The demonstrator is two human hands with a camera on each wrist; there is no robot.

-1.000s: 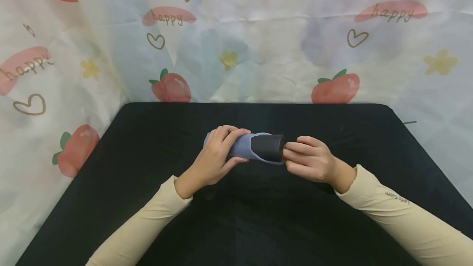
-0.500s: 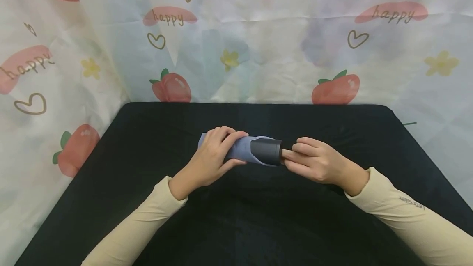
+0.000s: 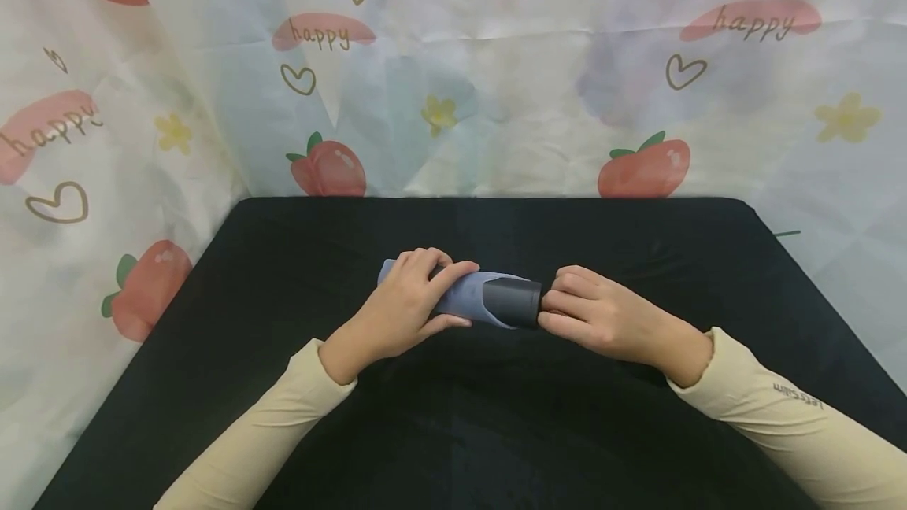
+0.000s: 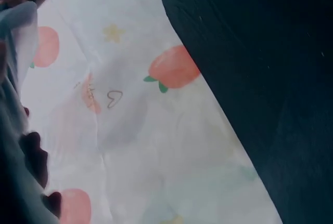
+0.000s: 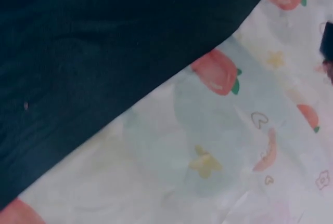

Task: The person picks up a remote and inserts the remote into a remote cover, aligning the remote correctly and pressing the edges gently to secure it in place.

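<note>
My left hand (image 3: 407,301) grips a blue cylindrical thing (image 3: 464,296) with a smooth black end (image 3: 513,302), held above the black table. The thumb lies along its near side and the fingers go over the far side. At the black end, the bent fingertips of my right hand (image 3: 602,317) pinch the rim; what lies between them is mostly hidden. In the left wrist view, part of the thing's bluish surface (image 4: 23,21) shows at the left edge, with dark fingertips (image 4: 35,156) beside it. The right wrist view shows only a dark sliver at its right edge, too unclear to name.
A black cloth (image 3: 453,423) covers the table under both hands. Behind and to the left hangs a pale curtain (image 3: 496,101) printed with fruit, hearts and flowers, close to the table's far edge (image 3: 489,199).
The cylindrical thing has tilted, its black end now lower. Both hands moved a little apart, then the right fingers closed back in against the black end.
</note>
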